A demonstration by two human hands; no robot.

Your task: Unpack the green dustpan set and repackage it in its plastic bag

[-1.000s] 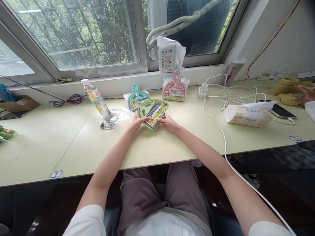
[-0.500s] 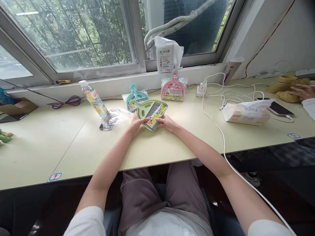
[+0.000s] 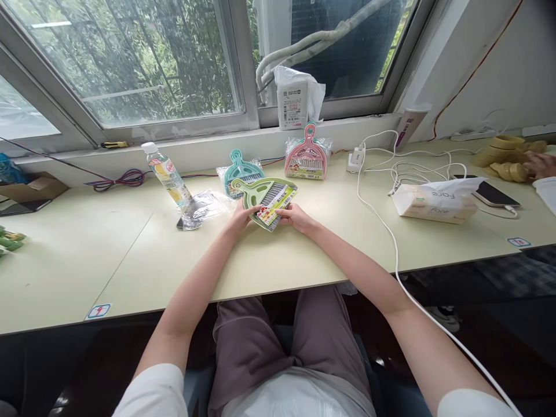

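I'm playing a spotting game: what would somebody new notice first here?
Probably the bright green dustpan and brush, held in the middle by the left hand and right hand. Behind it are a pink set and a blue-green set. A tilted drink bottle stands out to the left.

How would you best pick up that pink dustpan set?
I'd probably grip the pink dustpan set by its handle, coming from the front and above: it stands handle up near the wall, narrow there and wide below. The left hand and right hand both hold the green set, though.
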